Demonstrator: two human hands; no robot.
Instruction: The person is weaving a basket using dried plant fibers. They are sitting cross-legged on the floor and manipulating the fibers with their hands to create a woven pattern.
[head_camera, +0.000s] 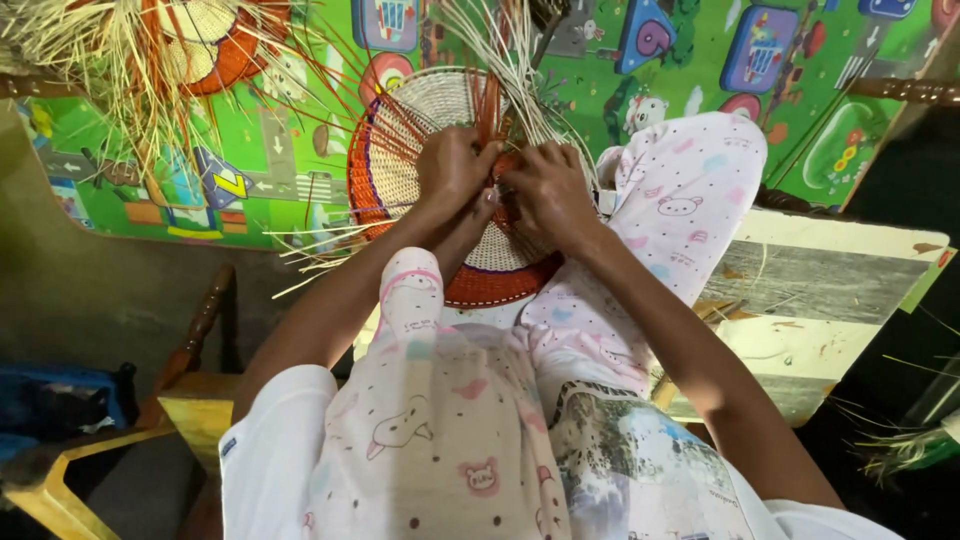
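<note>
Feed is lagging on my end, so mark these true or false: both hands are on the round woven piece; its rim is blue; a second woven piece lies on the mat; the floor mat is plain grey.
1. Both hands, left hand and right hand, are on the round woven piece. True.
2. Its rim is blue. False: the rim is orange, the centre pale.
3. A second woven piece lies on the mat. True, at upper left.
4. The floor mat is plain grey. False: it is green with colourful cartoon pictures.
</note>
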